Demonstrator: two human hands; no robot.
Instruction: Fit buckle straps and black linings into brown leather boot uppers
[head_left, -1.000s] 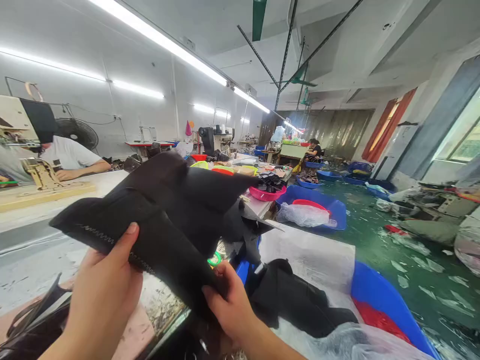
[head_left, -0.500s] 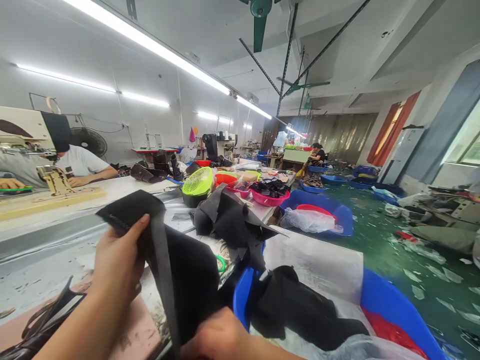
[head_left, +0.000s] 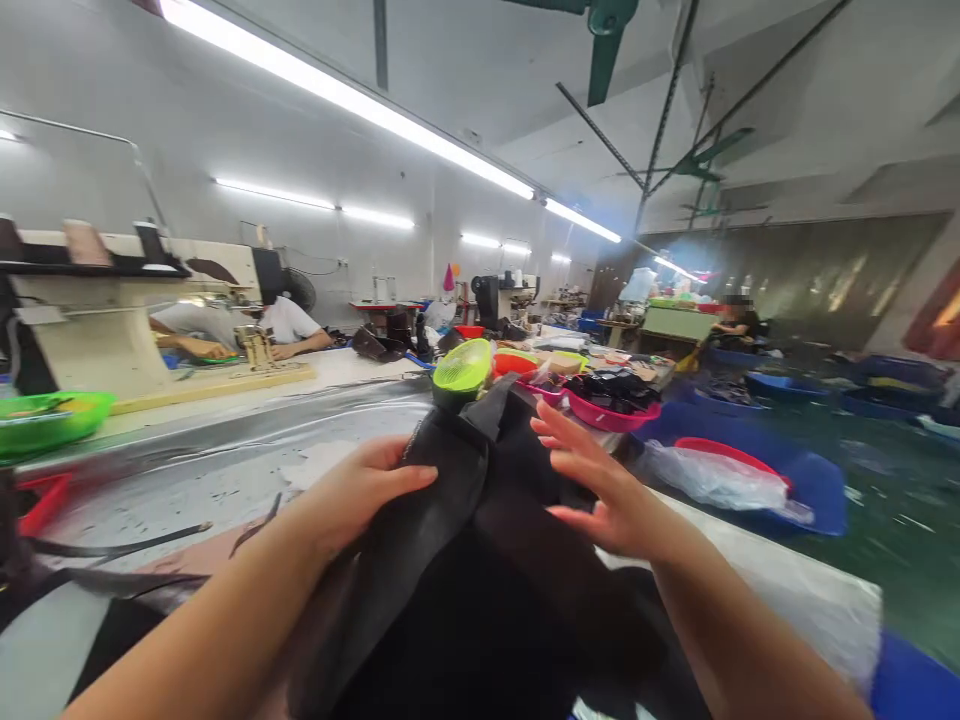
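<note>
My left hand (head_left: 364,492) grips the upper left edge of a black leather-like panel (head_left: 442,480), thumb on top and fingers behind. The panel hangs down in front of me, dark and wide, its lower part filling the bottom centre. Over its right side my right hand (head_left: 600,485) is open, its fingers apart with nothing between them. Whether those fingertips touch the panel I cannot tell. More black pieces (head_left: 517,415) lie just behind on the bench, partly hidden, and their border with the held panel is hard to make out.
A lime-green basket (head_left: 461,366) and a pink basin (head_left: 611,412) of black scraps stand beyond. Sewing machines (head_left: 90,320) line the left, where a co-worker's arms (head_left: 296,340) rest on a table. A blue tub (head_left: 817,490) sits on the floor at right.
My view has swung left. The black panel has moved from upright between both hands to hanging lower and spread. My right hand has let go, risen and opened.
</note>
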